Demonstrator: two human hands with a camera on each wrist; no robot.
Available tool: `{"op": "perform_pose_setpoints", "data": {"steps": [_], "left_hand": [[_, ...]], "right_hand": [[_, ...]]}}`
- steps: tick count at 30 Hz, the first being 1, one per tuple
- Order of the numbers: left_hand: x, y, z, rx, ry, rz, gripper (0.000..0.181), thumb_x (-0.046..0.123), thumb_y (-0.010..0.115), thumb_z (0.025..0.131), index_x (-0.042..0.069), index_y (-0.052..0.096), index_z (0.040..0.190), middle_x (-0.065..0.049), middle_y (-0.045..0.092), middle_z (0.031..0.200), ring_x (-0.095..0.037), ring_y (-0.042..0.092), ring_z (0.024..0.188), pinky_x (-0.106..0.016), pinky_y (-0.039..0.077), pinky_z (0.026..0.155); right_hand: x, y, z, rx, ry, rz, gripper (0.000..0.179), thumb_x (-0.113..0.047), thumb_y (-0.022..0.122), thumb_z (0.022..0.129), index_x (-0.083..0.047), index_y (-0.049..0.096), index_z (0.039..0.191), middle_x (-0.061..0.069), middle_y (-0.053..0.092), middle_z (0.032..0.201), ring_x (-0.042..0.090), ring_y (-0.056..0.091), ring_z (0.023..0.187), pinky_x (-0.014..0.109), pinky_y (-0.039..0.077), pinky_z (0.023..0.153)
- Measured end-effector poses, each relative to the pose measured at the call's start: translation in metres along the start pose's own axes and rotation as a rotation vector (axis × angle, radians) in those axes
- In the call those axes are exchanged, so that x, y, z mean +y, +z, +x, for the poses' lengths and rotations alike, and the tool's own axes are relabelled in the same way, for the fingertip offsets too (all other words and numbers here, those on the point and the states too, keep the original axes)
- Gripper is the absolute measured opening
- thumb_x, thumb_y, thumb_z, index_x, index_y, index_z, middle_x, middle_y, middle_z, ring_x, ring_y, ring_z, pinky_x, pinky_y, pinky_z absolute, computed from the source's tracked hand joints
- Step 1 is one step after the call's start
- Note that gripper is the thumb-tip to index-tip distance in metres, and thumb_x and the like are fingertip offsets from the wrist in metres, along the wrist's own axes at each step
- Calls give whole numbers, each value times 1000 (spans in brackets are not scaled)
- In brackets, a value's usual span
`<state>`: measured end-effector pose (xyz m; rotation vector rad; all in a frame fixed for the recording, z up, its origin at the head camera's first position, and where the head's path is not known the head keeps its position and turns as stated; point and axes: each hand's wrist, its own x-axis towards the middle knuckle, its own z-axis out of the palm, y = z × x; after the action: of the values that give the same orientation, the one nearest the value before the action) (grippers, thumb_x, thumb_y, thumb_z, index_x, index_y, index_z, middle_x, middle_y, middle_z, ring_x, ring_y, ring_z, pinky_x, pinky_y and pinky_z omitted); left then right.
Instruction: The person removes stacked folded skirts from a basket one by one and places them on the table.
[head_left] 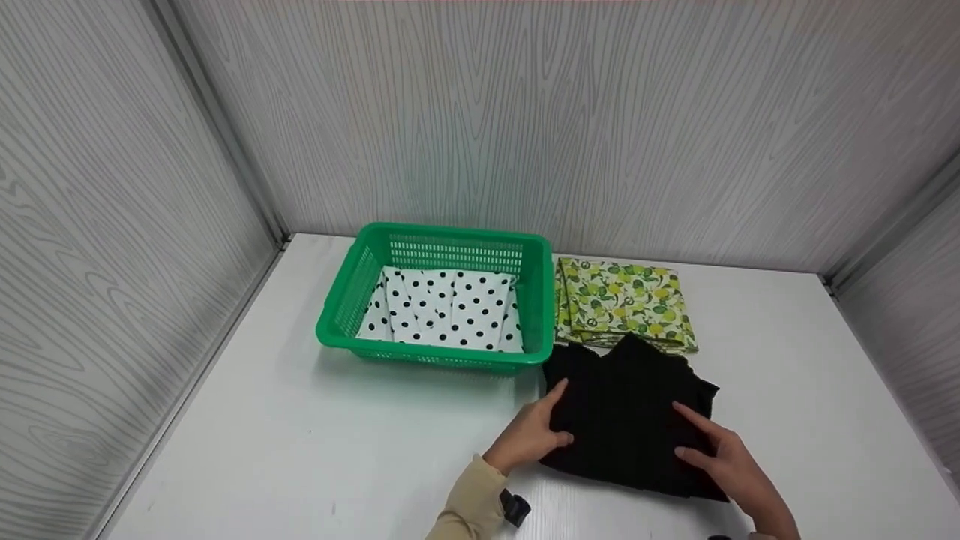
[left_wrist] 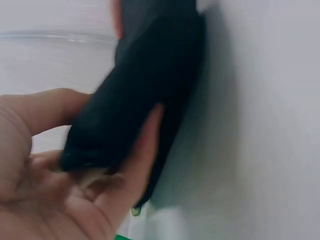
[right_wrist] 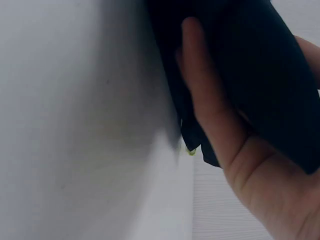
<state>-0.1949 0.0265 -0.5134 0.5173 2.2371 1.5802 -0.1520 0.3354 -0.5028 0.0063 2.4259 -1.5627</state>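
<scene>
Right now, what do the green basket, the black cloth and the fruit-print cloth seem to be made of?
Green basket: likely moulded plastic, slightly glossy, with evenly slotted walls. Black cloth: a soft fabric, matte, since it bends in rounded folds with little sheen; I can't tell the fibre. Fruit-print cloth: probably printed cotton or a blend, fairly matte, lying in flat folded layers.

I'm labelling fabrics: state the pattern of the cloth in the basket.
White cloth with black dots, clearest in the head view.

tbh no text, labels, brands, numbers or signs can be read anywhere in the head view or either wrist view
</scene>
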Motion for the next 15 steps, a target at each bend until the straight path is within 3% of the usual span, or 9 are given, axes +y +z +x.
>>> {"op": "perform_pose_setpoints", "data": {"steps": [2,6,15], "left_hand": [[-1,0,2,-8,-40,2,85,-2,70,89,4,26,161,-17,30,162,-32,32,146,-46,34,114],[-4,0,9,-18,-83,2,86,-1,72,90,5,25,161,-16,29,163,-35,29,147,-48,32,115],[-14,1,25,9,-104,34,84,-1,75,88,9,32,160,-18,36,159,-35,33,146,-48,32,115]], "right_hand": [[3,-2,3,-18,18,-9,72,0,68,94,-1,34,157,23,22,163,42,14,150,25,30,111],[7,-6,10,-29,28,-28,72,1,67,93,0,34,157,28,19,162,47,12,149,58,19,116],[19,-16,25,-78,127,34,74,-11,67,97,-3,29,160,31,12,163,51,6,149,63,20,116]]}}
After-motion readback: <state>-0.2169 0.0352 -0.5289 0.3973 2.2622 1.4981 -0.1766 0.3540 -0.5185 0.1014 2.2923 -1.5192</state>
